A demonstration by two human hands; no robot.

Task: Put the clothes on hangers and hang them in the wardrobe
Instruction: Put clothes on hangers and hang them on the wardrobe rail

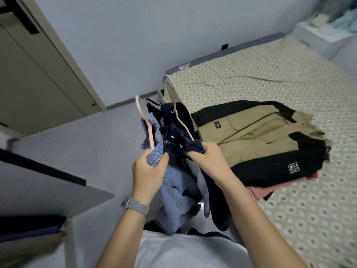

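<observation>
Denim, pale blue, bunched in the left hand [149, 172]: a denim garment [173, 192] gripped at its upper edge, fingers closed around the cloth, the rest hanging down in front of the person's white shirt [185, 250]. A pink hanger [148, 130] rises from the same fist, its hook uppermost. The right hand [207, 158] pinches a fold of a navy garment [176, 130] between thumb and fingers; a white hanger [182, 122] runs through that garment, hook above it. Both garments are held off the bed, above the grey floor [81, 157], just beside the bed's near-left edge. A mesh watch strap [137, 206] circles the left wrist. On the patterned bedspread [270, 78], near that same edge, lies a khaki-and-black jacket [260, 138], spread flat on top of pink and red clothes [260, 192] that show under its near hem. Head view only. Far left, a beige cabinet door [38, 74]; bottom-left corner, folded dark cloth [29, 227] on a shelf.
</observation>
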